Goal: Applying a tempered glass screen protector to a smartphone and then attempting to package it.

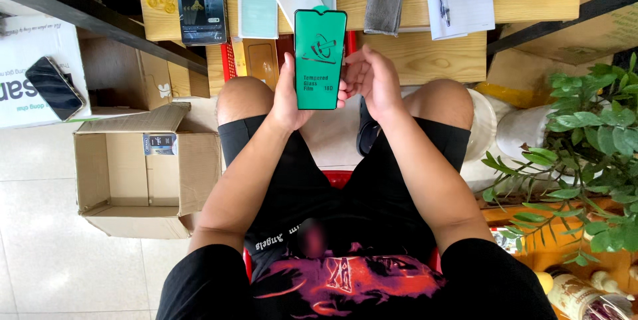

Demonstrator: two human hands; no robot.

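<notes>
the left hand (287, 97) grips a green screen protector sheet (319, 49) upright by its left edge, held above the knees and just in front of the wooden counter (425, 54). the right hand (373, 79) touches the sheet's right edge with fingers loosely curled, holding nothing else. an open cardboard box (136, 174) sits on the floor to the left, a potted plant (585, 134) to the right.

Green film sheet (319, 49) held upright above knees; dark packet (201, 6) on table; dark phone screen (54, 87) left.
</notes>
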